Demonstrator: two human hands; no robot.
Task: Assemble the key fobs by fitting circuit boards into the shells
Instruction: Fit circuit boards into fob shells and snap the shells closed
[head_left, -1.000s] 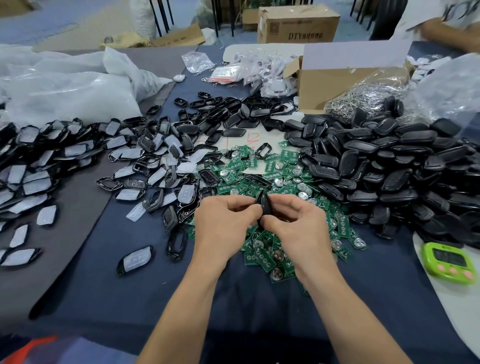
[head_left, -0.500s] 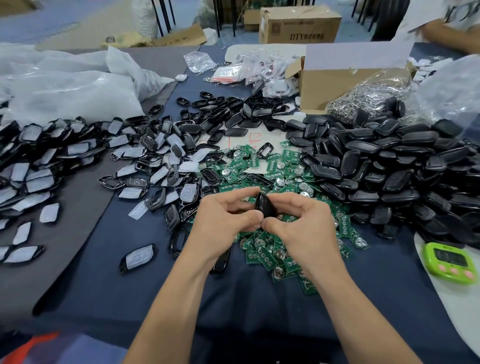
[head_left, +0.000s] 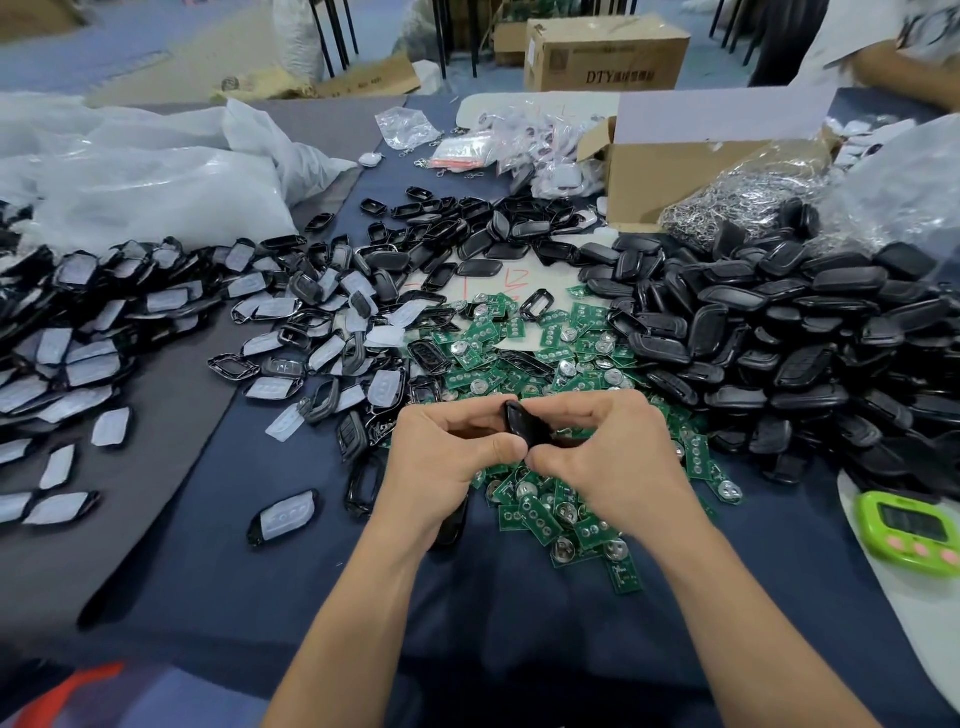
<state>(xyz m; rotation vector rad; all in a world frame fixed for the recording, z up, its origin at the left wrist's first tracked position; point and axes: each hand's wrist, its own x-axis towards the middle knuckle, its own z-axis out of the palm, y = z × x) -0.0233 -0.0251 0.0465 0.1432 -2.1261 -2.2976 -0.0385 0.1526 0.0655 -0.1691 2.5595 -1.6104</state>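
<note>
Head view: one black key fob (head_left: 519, 423), held edge-up over the table, pinched between thumb and curled fingers of the left hand (head_left: 447, 457) and gripped likewise by the right hand (head_left: 613, 462). Beneath and beyond the hands, a heap of green circuit boards (head_left: 571, 519) on the blue cloth (head_left: 519, 649); a pile of black shells (head_left: 779, 338) to the right, white-padded shells (head_left: 78, 364) to the left. Green timer (head_left: 906, 530) at the right edge; open cardboard box (head_left: 675, 176) behind.
</note>
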